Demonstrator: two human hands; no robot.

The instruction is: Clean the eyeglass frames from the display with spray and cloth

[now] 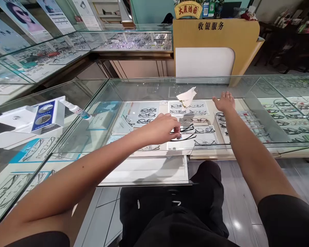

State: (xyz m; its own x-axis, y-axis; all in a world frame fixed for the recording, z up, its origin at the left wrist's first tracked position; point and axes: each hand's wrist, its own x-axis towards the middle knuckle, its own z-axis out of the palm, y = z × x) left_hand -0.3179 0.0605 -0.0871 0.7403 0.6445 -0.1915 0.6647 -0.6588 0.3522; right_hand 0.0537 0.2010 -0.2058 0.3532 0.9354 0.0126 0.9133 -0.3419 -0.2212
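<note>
My left hand [167, 128] reaches over the glass display case with its fingers closed on a pair of eyeglasses [186, 138]. Their dark temples point to the right, while the front is mostly hidden by my fingers. Fingers spread, my right hand [224, 102] rests at the case's glass top [208, 90] and holds nothing. A crumpled white cloth or tissue [186, 97] lies between the two hands, on the far side. Beneath the glass, several rows of eyeglass frames [204, 130] sit on white trays.
An open white drawer [149, 171] juts out below the case in front of my legs. To the left, a white and blue box [45, 116] and a spray bottle [76, 109] lie on the glass. Beyond the case stands a yellow cashier counter [208, 34].
</note>
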